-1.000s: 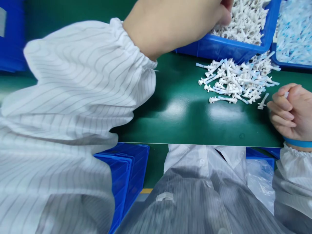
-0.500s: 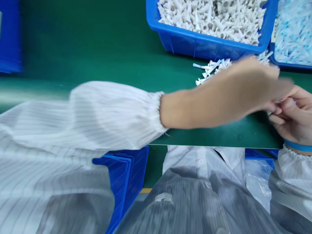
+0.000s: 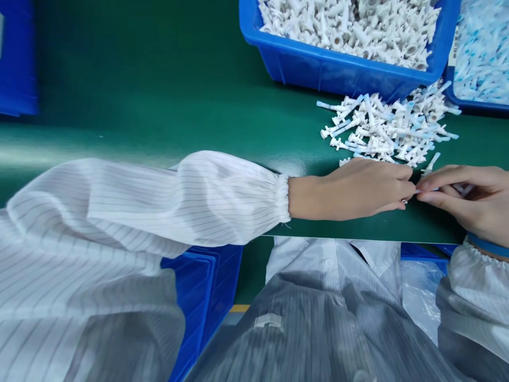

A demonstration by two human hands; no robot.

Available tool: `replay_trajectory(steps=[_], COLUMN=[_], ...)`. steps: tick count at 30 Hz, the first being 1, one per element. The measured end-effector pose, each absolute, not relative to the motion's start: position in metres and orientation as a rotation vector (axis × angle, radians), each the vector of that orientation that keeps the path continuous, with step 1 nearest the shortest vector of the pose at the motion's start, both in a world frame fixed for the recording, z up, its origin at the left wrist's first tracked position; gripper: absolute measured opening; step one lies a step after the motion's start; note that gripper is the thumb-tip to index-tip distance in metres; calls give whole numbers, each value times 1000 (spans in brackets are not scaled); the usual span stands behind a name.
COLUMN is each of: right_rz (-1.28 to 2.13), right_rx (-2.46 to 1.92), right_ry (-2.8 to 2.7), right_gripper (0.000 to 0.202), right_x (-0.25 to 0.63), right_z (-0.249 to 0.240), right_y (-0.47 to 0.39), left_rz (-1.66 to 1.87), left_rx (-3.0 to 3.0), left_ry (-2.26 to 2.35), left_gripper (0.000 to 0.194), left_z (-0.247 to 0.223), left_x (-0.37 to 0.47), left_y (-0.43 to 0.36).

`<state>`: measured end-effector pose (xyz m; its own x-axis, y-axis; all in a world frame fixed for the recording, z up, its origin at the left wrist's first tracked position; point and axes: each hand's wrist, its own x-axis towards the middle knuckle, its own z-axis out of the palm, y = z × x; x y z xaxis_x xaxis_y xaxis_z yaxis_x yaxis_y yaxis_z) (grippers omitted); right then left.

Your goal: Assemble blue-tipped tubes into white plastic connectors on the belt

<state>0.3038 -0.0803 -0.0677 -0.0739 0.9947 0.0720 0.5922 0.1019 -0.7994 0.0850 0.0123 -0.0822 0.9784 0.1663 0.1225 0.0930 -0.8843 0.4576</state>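
Observation:
My left hand (image 3: 369,188) reaches in from the left, its fingers closed round a small white plastic fitting (image 3: 404,201) that mostly hides inside the grip. Facing it, my right hand (image 3: 473,199) pinches a thin, pale plastic piece (image 3: 418,191) between thumb and fingertips. The fingertips of both hands nearly meet, just above the table's front edge. Whether the two parts are joined cannot be made out. Behind the hands lies a loose pile of white fittings with pale blue translucent tubes (image 3: 392,127).
A blue bin (image 3: 318,61) full of white fittings stands behind the pile. To its right is another blue tray (image 3: 483,106) of clear, blue-tipped pieces. One more blue bin (image 3: 18,63) is at the far left of the green table (image 3: 139,79). Blue crates (image 3: 210,297) sit below the table edge.
My left hand has come down and back from over the pile and turned, leaving the pile in sight. My right hand has shifted slightly left, its fingers now pointing toward the left hand.

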Motion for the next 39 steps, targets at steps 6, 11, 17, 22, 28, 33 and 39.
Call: replay_trajectory(steps=[6,11,17,22,28,33,39], right_rz=[738,605,551,474,392,265,120], right_rx=[-1381,-1359,-1319,-1305,-1310,-1244,-1214], right_ry=[-1983,-2088,-2133,-2237,-2296,-2411,-2630], right_gripper=[9,16,22,26,29,28,29], right_x=[303,296,294,294,289,287,288], right_z=[-66,-71,-71,-67,-67,-64,-47], right_y=[-85,-91,-92,-93,-94,-93,-97], left_rz=[216,234,210,198,149,182,191], left_rx=[2631,2634,2639,2648,2660,2644,2637], left_ry=[250,253,262,255,257,217,225], left_gripper=[26,27,28,31,32,28,25], left_z=[-89,-90,-87,-86,-83,-83,-85], left_x=[88,89,88,88,91,91,93], left_y=[13,13,12,13,14,17,19])
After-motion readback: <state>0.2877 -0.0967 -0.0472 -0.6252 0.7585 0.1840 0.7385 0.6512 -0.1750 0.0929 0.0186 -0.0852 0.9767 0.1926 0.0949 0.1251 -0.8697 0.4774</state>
